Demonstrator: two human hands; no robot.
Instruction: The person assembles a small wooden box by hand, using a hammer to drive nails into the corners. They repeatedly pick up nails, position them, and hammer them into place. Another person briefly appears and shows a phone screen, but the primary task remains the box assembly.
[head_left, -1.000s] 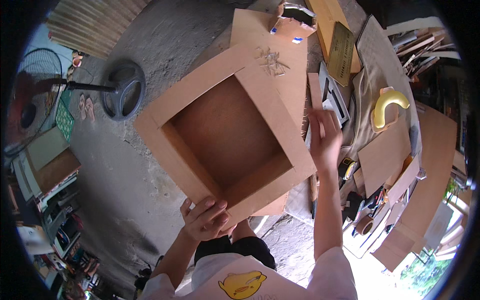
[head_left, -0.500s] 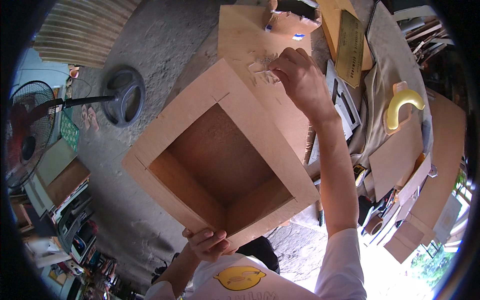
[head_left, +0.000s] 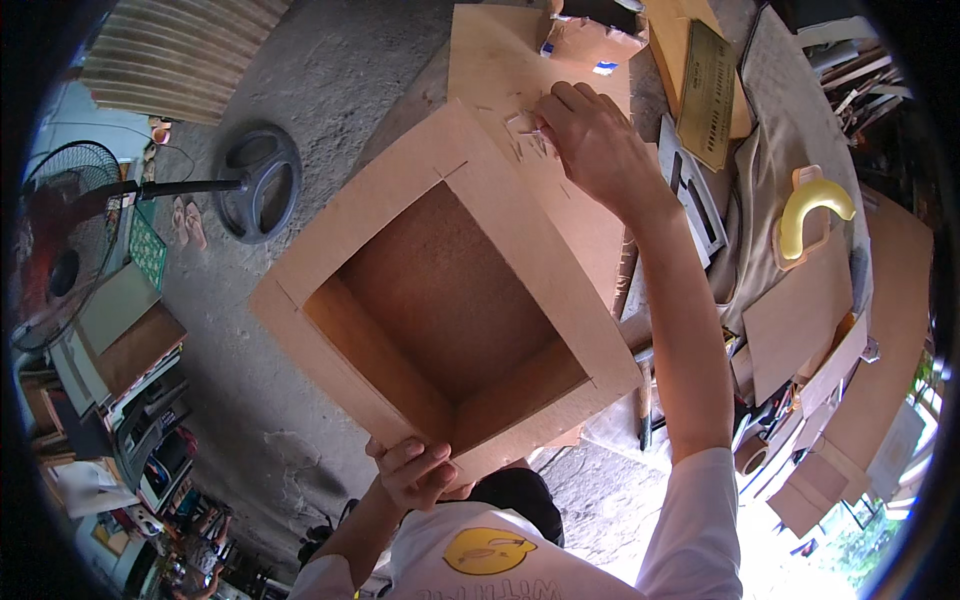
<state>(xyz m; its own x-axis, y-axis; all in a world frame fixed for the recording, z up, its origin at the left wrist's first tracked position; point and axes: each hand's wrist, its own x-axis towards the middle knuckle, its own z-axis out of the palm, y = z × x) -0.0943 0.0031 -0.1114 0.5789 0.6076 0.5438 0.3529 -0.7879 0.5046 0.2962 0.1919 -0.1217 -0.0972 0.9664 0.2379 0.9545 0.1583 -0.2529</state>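
Head view: square-framed brown box, rough grey floor.

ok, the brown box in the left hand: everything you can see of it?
The box is brown, open-faced and wood- or fibreboard-like. A broad flat rim frames a four-sided opening with inner walls and a darker back panel; the visible inside looks empty. Thin dark lines mark the rim near several corners. It sits diagonally, opening toward the camera. The left hand grips its near corner, fingers over the rim. Whatever supports its underside is hidden.
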